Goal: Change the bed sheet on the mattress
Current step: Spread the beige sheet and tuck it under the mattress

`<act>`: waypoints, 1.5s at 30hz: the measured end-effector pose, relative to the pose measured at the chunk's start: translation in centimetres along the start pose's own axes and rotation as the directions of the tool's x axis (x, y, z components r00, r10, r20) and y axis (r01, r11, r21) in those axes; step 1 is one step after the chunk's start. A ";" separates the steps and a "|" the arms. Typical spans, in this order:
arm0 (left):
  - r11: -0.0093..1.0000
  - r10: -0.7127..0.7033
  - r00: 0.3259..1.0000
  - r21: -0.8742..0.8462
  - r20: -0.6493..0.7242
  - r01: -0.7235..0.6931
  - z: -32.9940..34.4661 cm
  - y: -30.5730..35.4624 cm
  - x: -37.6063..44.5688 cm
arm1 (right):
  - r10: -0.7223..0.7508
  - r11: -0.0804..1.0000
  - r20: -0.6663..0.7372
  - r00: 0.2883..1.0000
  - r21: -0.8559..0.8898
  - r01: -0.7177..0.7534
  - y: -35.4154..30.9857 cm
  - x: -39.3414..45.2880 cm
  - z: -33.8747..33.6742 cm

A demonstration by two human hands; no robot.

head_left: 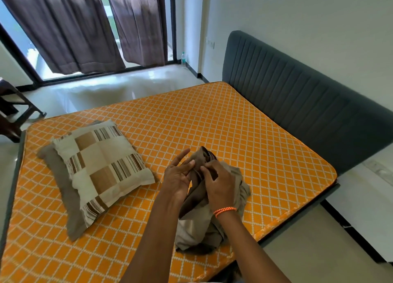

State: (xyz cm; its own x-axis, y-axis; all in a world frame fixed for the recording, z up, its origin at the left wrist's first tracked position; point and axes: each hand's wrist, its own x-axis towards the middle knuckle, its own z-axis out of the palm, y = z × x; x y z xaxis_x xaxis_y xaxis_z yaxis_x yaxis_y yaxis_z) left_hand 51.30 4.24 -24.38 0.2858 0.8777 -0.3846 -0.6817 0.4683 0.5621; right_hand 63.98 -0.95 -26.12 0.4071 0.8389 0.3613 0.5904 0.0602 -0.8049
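A bare orange mattress (191, 123) with a white diamond quilting pattern lies on a bed with a dark grey ribbed upholstered headboard (297, 95). Near the mattress's front edge sits a crumpled taupe-brown cloth bed sheet (197, 225), bunched in a heap with part of it lifted upward. The left hand (177, 176) has its fingers fairly straight and presses against the raised fold of the sheet from the left side. The right hand (219, 182), wearing an orange braided thread bracelet (225, 210) at the wrist, pinches the raised fold with curled fingers. To the left of the hands, well apart from the sheet, a square pillow (102, 165) in a beige, brown and striped patchwork cover rests on the mattress, lying partly over a plain taupe pillow (63, 180). Beyond the bed, dark brown curtains (70, 27) hang before a glass door, and a clear plastic bottle (183, 58) stands on the pale glossy floor (106, 91) in the corner.
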 end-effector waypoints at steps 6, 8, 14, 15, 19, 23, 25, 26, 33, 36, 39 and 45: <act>0.994 0.049 0.996 -0.095 -0.074 -0.056 0.1 1.4 0.2 | 0.106 0.994 -0.167 0.980 -0.015 -0.110 -0.1 2.5 -0.9; 0.984 0.065 0.992 -0.157 -0.107 -0.081 -0.2 2.0 0.4 | 0.213 0.977 -0.265 0.940 0.067 -0.202 0.3 4.0 -2.1; 0.949 0.082 0.984 -0.289 -0.159 -0.126 -0.5 3.5 1.1 | 0.611 0.773 -0.280 0.740 0.410 -0.484 3.8 7.8 -4.9; 0.941 0.087 0.983 -0.309 -0.165 -0.135 -0.5 3.7 1.3 | 0.638 0.750 -0.287 0.714 0.440 -0.493 4.4 8.1 -5.6; 0.946 0.090 0.979 -0.292 -0.184 -0.142 0.0 3.8 2.0 | 0.502 0.860 -0.181 0.846 0.209 -0.466 4.9 7.6 -6.9; 0.972 0.041 0.981 -0.220 -0.189 -0.083 2.0 2.3 2.6 | 0.111 0.978 -0.110 0.988 -0.166 -0.128 1.9 5.3 -5.0; 0.983 0.027 0.981 -0.174 -0.192 -0.061 3.0 1.2 2.8 | -0.047 0.997 0.065 0.997 -0.060 0.051 -0.1 3.5 -3.6; 0.989 0.022 0.982 -0.142 -0.188 -0.049 3.4 0.8 2.8 | -0.052 0.999 0.198 0.979 0.011 0.050 -1.1 2.6 -3.0; 0.956 -0.052 0.994 0.291 0.094 0.022 3.9 0.4 0.5 | 0.191 0.928 0.243 0.951 0.273 -0.255 -0.5 2.7 -1.6; 0.957 -0.090 0.970 0.289 0.225 0.022 3.2 0.7 0.2 | 0.244 0.876 0.295 0.924 0.341 -0.340 0.2 3.3 -1.7; 0.922 -0.026 0.967 0.381 0.254 -0.075 2.6 0.0 0.0 | 0.284 0.810 0.372 0.883 0.400 -0.429 0.1 3.4 -1.9; 0.845 0.044 0.970 0.508 0.241 -0.165 1.8 -0.5 0.0 | 0.295 0.884 0.207 0.933 0.311 -0.349 0.8 4.5 -2.2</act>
State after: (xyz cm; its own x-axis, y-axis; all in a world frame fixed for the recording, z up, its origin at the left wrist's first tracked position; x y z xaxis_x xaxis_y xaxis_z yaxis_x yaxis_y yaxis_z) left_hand 52.82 4.18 -23.32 0.4095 0.8960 -0.1717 -0.2810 0.3029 0.9107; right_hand 67.80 1.65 -24.13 0.4101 0.9120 0.0022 0.1634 -0.0711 -0.9840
